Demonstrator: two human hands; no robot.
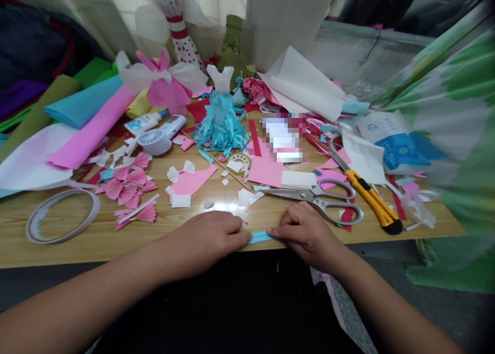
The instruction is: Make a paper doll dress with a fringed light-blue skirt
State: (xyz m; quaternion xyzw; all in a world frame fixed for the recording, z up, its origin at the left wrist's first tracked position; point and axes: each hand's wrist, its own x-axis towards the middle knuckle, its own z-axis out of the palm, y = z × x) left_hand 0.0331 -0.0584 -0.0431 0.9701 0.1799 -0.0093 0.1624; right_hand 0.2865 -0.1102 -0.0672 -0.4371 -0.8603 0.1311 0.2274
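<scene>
Head view: left hand (204, 243), right hand (309, 235) together, pinching blue paper strip (260, 237) at tabletop (77, 251) near edge.
Done: fringed blue paper dress (221, 124) standing.
Loose: pink paper fans (124, 184), scissors (294, 195).

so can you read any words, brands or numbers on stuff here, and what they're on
No text is clearly legible.
White plastic bottle: blue label print, too small to read.
White and blue packet: blue print, too blurred to read.
White packet in the middle: pixelated, unreadable.
</scene>
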